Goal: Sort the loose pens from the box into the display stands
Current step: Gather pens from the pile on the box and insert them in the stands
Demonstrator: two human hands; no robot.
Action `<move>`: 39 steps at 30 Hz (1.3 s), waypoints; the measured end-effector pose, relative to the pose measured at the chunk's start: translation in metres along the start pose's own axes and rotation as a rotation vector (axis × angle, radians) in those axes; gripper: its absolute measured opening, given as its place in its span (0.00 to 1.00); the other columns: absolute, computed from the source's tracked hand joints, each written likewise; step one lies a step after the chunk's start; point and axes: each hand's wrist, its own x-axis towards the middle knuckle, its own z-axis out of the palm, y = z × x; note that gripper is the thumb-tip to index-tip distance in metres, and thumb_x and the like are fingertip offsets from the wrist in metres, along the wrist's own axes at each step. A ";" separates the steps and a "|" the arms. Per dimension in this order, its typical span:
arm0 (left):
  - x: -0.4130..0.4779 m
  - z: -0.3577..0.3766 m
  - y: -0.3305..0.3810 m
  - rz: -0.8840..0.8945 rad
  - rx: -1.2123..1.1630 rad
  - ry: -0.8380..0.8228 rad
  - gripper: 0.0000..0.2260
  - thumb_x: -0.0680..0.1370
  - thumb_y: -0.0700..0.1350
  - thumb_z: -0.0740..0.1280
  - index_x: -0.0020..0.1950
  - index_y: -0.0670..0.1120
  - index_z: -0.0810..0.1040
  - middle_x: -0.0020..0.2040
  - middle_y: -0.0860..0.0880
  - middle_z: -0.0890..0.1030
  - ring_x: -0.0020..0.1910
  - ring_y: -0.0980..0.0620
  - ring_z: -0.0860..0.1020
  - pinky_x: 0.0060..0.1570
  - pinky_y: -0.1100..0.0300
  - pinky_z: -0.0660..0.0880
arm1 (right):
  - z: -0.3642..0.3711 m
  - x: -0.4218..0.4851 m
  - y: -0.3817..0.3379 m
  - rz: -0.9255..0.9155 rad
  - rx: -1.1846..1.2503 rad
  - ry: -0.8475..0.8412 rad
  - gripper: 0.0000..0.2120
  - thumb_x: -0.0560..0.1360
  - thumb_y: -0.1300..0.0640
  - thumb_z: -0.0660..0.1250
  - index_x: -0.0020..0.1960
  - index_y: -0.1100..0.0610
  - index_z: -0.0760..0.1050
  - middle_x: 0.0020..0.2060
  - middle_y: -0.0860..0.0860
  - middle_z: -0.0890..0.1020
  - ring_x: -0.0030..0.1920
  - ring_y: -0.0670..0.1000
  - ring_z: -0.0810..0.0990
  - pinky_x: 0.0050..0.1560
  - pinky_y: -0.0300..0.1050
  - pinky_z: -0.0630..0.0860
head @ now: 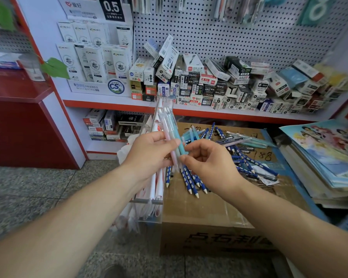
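The left hand point(149, 151) grips a small bundle of pastel pens point(170, 133), pink and teal, fingers curled round their middle so that they stand nearly upright above the near-left corner of the cardboard box point(199, 217). The right hand point(207, 159) meets the bundle from the right, fingers curled. Its thumb and forefinger appear to pinch the lower end of a teal pen, as if squaring it with the others or adding it to them.

Most of the work looks to be left. A heap of blue dotted pens point(191, 181) lies across the box top just under and to the right of the hands. Farther back on the box, loose pale pens point(249, 143) are mixed in with more of the blue ones. None of these are sorted yet.

The clear acrylic display stand point(149, 201) leans against the left side of the box, below the left hand. It holds white and red items, but I cannot tell whether those are pens already placed. The held bundle is not yet in any stand, so I judge this an early gathering step, with placing to follow.
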 end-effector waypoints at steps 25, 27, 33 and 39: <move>0.013 -0.014 -0.010 -0.005 0.036 0.064 0.10 0.76 0.37 0.74 0.57 0.40 0.82 0.48 0.44 0.88 0.48 0.47 0.87 0.42 0.53 0.85 | 0.010 0.063 0.069 0.193 -0.743 -0.025 0.15 0.74 0.46 0.76 0.48 0.55 0.75 0.39 0.50 0.80 0.39 0.49 0.79 0.39 0.46 0.79; 0.014 -0.014 -0.011 -0.003 0.050 0.062 0.09 0.76 0.38 0.74 0.57 0.41 0.82 0.48 0.44 0.88 0.49 0.47 0.87 0.45 0.50 0.85 | 0.011 0.065 0.071 0.218 -0.734 -0.038 0.12 0.75 0.49 0.75 0.49 0.55 0.75 0.39 0.50 0.80 0.39 0.49 0.80 0.38 0.45 0.79; 0.014 -0.014 -0.010 -0.006 0.063 0.057 0.10 0.76 0.38 0.74 0.57 0.41 0.82 0.47 0.44 0.88 0.47 0.47 0.87 0.45 0.49 0.85 | 0.002 0.060 0.061 0.260 -0.554 0.041 0.03 0.77 0.56 0.71 0.46 0.55 0.80 0.40 0.51 0.83 0.39 0.51 0.82 0.38 0.45 0.81; 0.011 -0.013 -0.007 -0.007 0.042 0.052 0.09 0.78 0.37 0.72 0.57 0.42 0.81 0.47 0.43 0.87 0.45 0.48 0.87 0.36 0.57 0.83 | -0.004 0.029 0.019 0.095 -0.122 0.088 0.02 0.78 0.56 0.72 0.50 0.53 0.82 0.41 0.56 0.83 0.40 0.55 0.81 0.42 0.49 0.80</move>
